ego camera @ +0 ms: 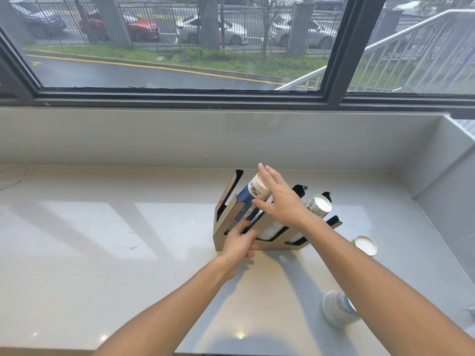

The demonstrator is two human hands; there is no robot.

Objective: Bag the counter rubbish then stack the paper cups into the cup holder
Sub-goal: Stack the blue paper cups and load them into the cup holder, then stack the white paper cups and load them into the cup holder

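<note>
White counter (102,253): a pale, glossy slab running the full width of the view beneath a dark-framed window (180,95), with a low white upstand behind and a side wall at the right.

Cup holder (227,222): a tan, slanted rack with black-edged slots, standing near the middle of the counter, its channels leaning back toward the window.

Blue-and-white cup stack (253,199): paper cups lying in the left channel of the holder, white base uppermost.

White cup stack (318,205): a second column in the right channel, its white end facing me. Another pale stack shows low in the middle channel, largely hidden behind my wrist.

My right hand (279,201): fingers spread and loose, palm laid over the top end of the blue-and-white stack; nothing is pinched.

My left hand (240,242): fingers curled against the front lower edge of the holder, apparently closed on it; the thumb side is hidden, so I cannot tell how firm the grasp is.

Loose cups: a short nested stack lying on its side (336,313) at the near right of the counter, and a single cup (365,245) just right of the holder.
</note>
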